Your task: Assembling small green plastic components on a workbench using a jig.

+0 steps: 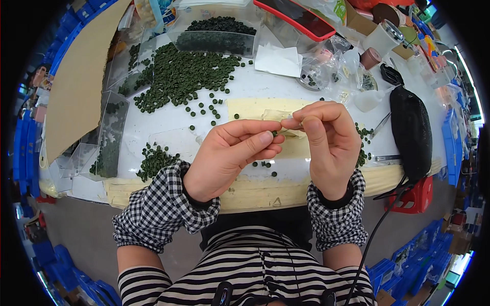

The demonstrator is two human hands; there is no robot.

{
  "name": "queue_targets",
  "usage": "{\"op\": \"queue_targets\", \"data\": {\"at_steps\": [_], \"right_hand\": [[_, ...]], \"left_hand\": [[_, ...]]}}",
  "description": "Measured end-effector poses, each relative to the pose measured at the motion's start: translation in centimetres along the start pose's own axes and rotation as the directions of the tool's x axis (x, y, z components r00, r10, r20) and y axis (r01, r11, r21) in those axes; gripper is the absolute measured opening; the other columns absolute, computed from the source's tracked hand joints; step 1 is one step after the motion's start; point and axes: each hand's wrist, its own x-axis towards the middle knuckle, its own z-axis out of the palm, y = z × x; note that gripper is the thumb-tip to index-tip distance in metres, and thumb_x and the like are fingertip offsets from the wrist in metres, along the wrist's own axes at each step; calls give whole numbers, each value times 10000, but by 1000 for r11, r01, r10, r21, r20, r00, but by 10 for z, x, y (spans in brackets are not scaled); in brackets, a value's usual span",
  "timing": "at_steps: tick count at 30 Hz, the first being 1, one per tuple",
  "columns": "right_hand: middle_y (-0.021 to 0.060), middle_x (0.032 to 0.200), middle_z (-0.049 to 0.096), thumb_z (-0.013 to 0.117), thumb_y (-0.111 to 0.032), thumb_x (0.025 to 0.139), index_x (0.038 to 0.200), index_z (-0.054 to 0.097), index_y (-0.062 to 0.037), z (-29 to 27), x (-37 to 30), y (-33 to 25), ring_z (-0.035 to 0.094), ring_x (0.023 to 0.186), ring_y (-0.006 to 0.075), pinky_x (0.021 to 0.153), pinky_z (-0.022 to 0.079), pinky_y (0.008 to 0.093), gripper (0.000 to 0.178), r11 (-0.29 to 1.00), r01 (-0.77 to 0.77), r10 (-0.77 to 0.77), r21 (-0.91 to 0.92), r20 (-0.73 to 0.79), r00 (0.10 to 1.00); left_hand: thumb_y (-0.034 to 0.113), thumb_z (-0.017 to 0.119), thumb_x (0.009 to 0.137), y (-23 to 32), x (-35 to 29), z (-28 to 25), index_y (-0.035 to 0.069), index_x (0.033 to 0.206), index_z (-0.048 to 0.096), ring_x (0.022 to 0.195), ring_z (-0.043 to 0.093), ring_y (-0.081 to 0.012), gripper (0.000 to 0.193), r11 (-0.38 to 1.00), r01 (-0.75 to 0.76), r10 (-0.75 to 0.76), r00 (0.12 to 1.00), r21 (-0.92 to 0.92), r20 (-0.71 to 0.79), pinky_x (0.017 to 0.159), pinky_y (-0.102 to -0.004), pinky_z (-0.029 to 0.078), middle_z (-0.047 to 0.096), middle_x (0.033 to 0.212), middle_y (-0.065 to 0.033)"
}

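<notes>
Over the middle of the table my left hand [224,155] is closed in a pinch on a small dark green round piece [274,133] at the thumb and fingertips. My right hand [332,148] meets it there, thumb and forefinger pressed together. Whatever sits in that right pinch is too small and covered to name. Beneath both hands lies a pale yellow cloth [244,108]. A wide heap of similar green pieces [184,76] spreads at the far left. Smaller piles lie beside my left wrist [157,162] and past my right hand [363,145].
Clear plastic bins [214,43] hold more pieces at the back. A cardboard sheet [84,76] leans at the left. A red-cased phone [296,19], white paper [278,60] and plastic bags [332,66] stand behind. Tweezers [381,125] and a black mesh pouch [411,132] lie right.
</notes>
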Motion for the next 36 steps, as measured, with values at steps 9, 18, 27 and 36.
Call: {"op": "queue_targets", "data": {"at_steps": [9,18,27,36], "right_hand": [[90,888,605,552,-39,914,908,543,27,4,0,-4,634,822,129,731,492,231,67,999,-3,7,47,-100,995],[101,841,601,676,-26,758,795,594,-14,-10,10,7,569,764,266,672,449,327,91,689,212,-283,-693,12,959],[97,846,619,685,-36,745,909,646,-15,-32,4,-10,556,808,277,703,441,349,169,529,159,-252,-834,24,967],[66,721,581,678,-45,721,746,625,-36,-84,-18,-6,518,713,258,658,410,363,60,253,14,-44,-967,3,999]], "left_hand": [[86,507,947,-1,-1,-2,0,1183,564,912,615,-124,257,1000,-9,9,1000,5,11,847,-251,500,638,1053,-98],[97,516,944,1,-1,0,0,1181,554,897,614,-117,258,1000,-25,25,999,9,-44,821,-228,498,642,1015,-92],[118,539,935,3,-4,1,15,1172,552,881,605,-100,259,999,-39,38,996,-8,-85,803,-208,494,636,994,-72],[121,535,938,0,-3,-2,21,1124,565,873,607,-99,213,999,-44,45,997,11,-63,788,-207,499,635,986,-68]]}}
